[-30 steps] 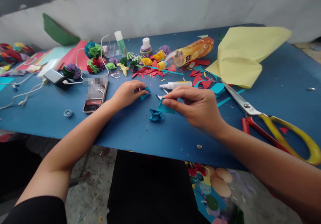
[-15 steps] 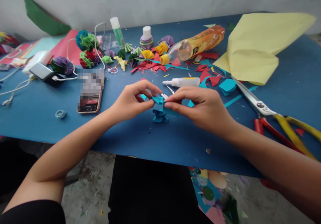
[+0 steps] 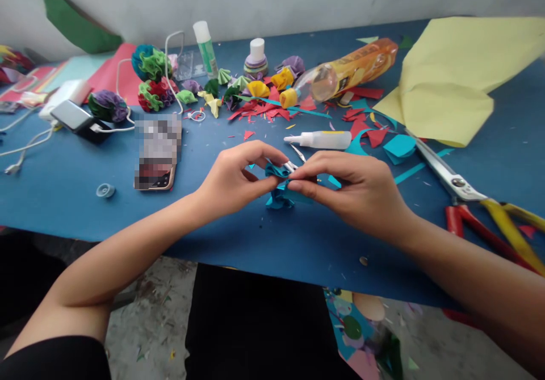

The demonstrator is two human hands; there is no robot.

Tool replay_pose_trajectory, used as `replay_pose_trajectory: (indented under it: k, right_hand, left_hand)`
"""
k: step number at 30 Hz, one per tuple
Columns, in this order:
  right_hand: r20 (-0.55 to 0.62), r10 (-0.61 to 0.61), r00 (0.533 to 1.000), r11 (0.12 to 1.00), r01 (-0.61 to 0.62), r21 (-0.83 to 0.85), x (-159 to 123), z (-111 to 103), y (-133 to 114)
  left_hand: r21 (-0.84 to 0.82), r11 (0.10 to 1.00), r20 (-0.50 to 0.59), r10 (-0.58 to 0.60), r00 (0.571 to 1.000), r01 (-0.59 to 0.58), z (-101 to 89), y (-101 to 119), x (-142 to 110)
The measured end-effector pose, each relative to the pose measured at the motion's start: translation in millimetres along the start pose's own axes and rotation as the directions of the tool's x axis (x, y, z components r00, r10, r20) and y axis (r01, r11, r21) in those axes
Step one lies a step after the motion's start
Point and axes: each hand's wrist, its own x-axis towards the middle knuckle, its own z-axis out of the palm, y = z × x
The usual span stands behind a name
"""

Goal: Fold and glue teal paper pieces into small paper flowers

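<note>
Between my two hands is a small piece of blue paper (image 3: pixel 276 170), crumpled into folds. My left hand (image 3: pixel 240 175) pinches its left side between thumb and fingertips. The thumb and forefinger of my right hand (image 3: pixel 353 184) are closed at its right edge, close to a thin white stick-like thing (image 3: pixel 290 166); which fingers bear it I cannot tell. Just below the fingertips, a ruffled blue paper piece (image 3: pixel 280 199) shows against the table. Behind my right hand lies a clear glue bottle (image 3: pixel 323 140), its nozzle pointing left.
Large scissors (image 3: pixel 462 184) with red and yellow handles lie at the right, by a yellow paper sheet (image 3: pixel 447 79). A phone (image 3: pixel 157 153) and grey cap (image 3: pixel 105 190) are at the left. Behind are red scraps (image 3: pixel 264 107), an orange-labelled bottle (image 3: pixel 357 70) and a glue stick (image 3: pixel 205 50).
My fingers have drawn the pinched blue paper down nearer the ruffled piece, folding it more. The whole view has shifted slightly, so the table things appear further right.
</note>
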Motion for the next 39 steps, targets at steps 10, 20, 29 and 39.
replay_pose_trajectory:
  k: [10, 20, 29, 39]
  right_hand:
    - [-0.043, 0.233, 0.972, 0.948, -0.216, 0.235, 3, -5, -1]
    - [0.481, 0.227, 0.847, 0.741, -0.471, 0.479, 6, -12, 2]
    - [0.041, 0.351, 0.936, 0.867, -0.341, 0.363, 8, -8, 3]
    - [-0.144, 0.390, 0.909, 0.878, -0.320, 0.357, 0, 16, -1]
  left_hand:
    - [-0.013, 0.974, 0.070, 0.225, 0.972, -0.225, -6.0, 5, -6]
    - [-0.215, 0.964, 0.198, 0.199, 0.960, -0.156, -8.3, 8, -5]
    - [-0.190, 0.931, 0.045, 0.325, 0.945, -0.311, -4.0, 6, -3]
    - [0.049, 0.899, -0.145, 0.438, 0.887, -0.435, 16.4, 1, -9]
